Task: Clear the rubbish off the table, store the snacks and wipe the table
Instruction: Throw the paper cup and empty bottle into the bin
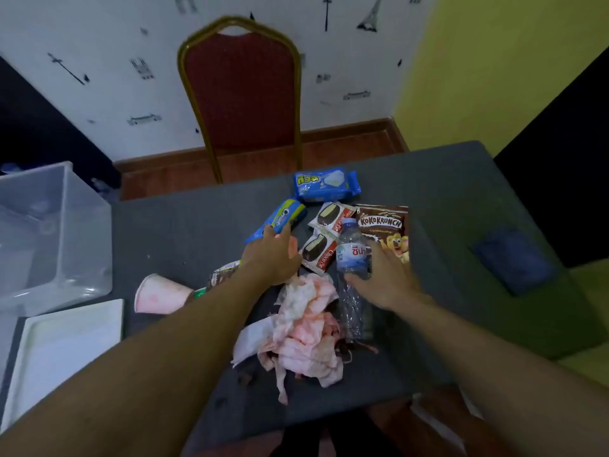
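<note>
Red padded chair (242, 90) with gold frame, standing upright on a reddish wooden floor (158, 183), white wall (99, 94) with black tower prints behind it, brown skirting (346, 127) along its base, yellow wall (494, 61) to the right, dark panel (39, 127) at far left, another at far right.

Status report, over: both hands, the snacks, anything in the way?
Left hand on Oreo pack, grip unclear. Right hand open at water bottle. Stained tissues heaped between the arms.

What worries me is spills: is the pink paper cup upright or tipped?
Tipped: the pink paper cup lies on its side on the grey table.
</note>
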